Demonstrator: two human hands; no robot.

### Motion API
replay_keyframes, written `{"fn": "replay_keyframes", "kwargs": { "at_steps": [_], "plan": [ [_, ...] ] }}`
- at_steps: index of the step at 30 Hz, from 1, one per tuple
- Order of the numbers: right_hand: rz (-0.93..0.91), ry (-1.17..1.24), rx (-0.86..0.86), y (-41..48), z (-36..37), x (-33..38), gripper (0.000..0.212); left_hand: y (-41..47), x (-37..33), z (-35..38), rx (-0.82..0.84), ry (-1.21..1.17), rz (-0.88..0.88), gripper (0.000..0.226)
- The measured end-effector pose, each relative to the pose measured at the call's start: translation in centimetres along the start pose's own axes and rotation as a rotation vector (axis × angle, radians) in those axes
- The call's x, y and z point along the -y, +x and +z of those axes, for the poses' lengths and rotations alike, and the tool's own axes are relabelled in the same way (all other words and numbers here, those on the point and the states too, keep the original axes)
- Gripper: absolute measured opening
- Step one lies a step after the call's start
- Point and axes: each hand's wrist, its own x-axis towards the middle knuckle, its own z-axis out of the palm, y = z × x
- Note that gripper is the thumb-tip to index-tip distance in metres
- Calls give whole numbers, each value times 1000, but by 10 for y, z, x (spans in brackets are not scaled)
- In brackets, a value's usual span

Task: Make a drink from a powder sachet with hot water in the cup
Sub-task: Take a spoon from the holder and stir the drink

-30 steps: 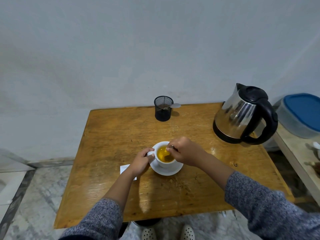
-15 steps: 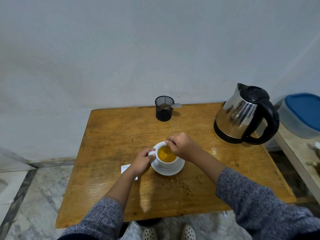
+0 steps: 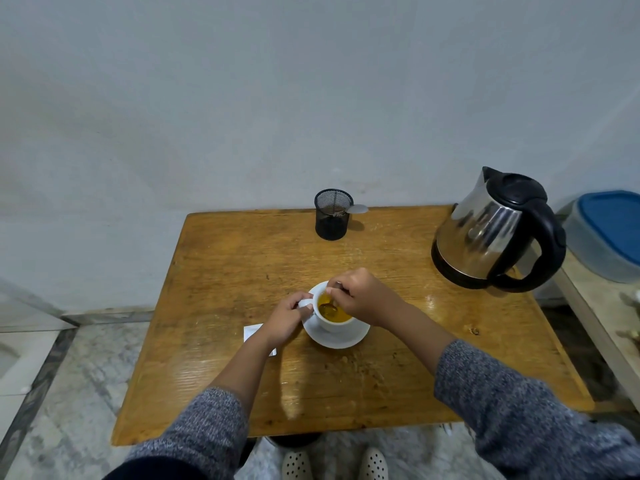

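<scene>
Head view is showing a white cup (image 3: 332,320) sitting on its saucer (image 3: 341,337) near the middle of the wooden table (image 3: 242,265). It is holding a yellow drink. The right hand (image 3: 363,296) is pinching a spoon (image 3: 329,306) and dipping it in the drink. The left hand (image 3: 285,318) is gripping the cup's handle. This looks like the stirring step. To do it well, go round slowly, keep the spoon low, and hold the cup steady so nothing is splashing out. The kettle (image 3: 491,230) is standing well apart, at the back right.
</scene>
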Motion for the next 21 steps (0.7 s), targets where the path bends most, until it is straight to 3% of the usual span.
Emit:
{"fn": "replay_keyframes", "kwargs": {
  "at_steps": [6,15,21],
  "plan": [
    [83,11,-1,5,-3,-7,27,0,1,1,-7,-5,-11,18],
    [118,-54,157,-1,-20,-7,25,-1,-2,3,-29,0,3,16],
    [84,45,98,1,-11,-2,24,-3,-1,3,-31,6,5,18]
  ]
}}
